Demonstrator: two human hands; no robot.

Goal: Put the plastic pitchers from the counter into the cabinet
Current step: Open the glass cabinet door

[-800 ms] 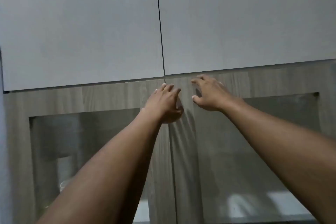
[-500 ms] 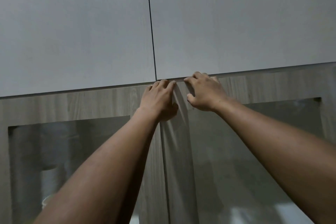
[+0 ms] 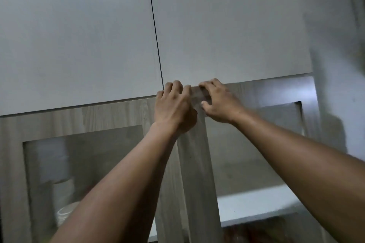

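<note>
Both hands are up at the top edge of the wood-grain cabinet doors with glass panels, right under the plain white upper cabinet panels (image 3: 227,25), which serve here as the landmark. The left hand (image 3: 173,106) curls its fingers over the top corner of the left wood-grain glass door (image 3: 83,116), just below the seam between the two white panels; the right hand (image 3: 220,102) hooks its fingertips over the top edge of the right wood-grain glass door (image 3: 199,163), just right of that seam. Each hand is partly closed, gripping only a door edge and carrying nothing else. The right door seems to stand slightly swung out, its inner stile tilted away from the left one, so the opening looks only begun. No plastic pitcher is in view: the counter lies outside the frame, and behind the left glass, well below the white panels, only a pale round container (image 3: 65,213) shows dimly, too blurred to identify. A white shelf (image 3: 256,205) shows behind the right glass. By this evidence the task is at its very start: the doors must be fully opened, and then every pitcher must be fetched and placed inside.
</note>
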